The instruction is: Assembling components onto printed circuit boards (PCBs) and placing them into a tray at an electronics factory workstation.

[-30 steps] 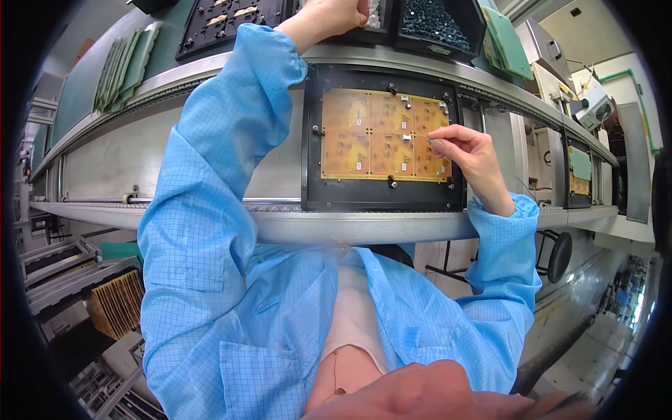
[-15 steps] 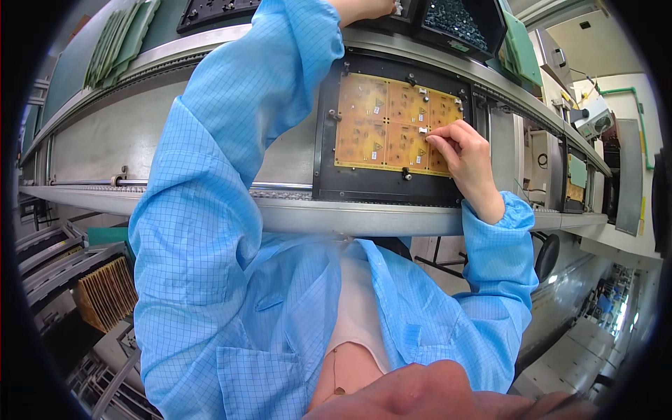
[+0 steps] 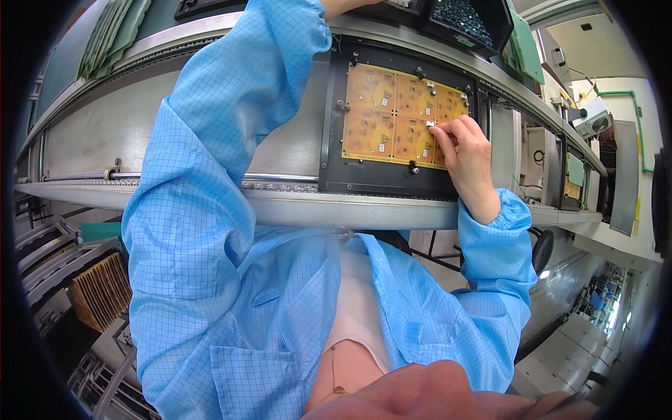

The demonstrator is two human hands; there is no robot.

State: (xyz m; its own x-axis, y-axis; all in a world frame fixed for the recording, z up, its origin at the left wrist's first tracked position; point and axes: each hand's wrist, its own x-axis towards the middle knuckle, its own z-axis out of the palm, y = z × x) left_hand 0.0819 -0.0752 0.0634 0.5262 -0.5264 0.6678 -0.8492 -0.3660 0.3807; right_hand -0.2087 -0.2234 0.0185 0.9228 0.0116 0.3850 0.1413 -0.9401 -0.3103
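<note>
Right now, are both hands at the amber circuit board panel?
No, only the right hand is at the amber circuit board panel; the left hand is beyond it, cut off by the picture's upper edge.

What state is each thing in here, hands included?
Right hand: fingertips close together over board; contents unclear
Left hand: mostly out of view
Orange circuit board: flat, partly covered
Black frame: under the board
Black bin: open, holding small dark parts
Blue coat: open in front
</note>
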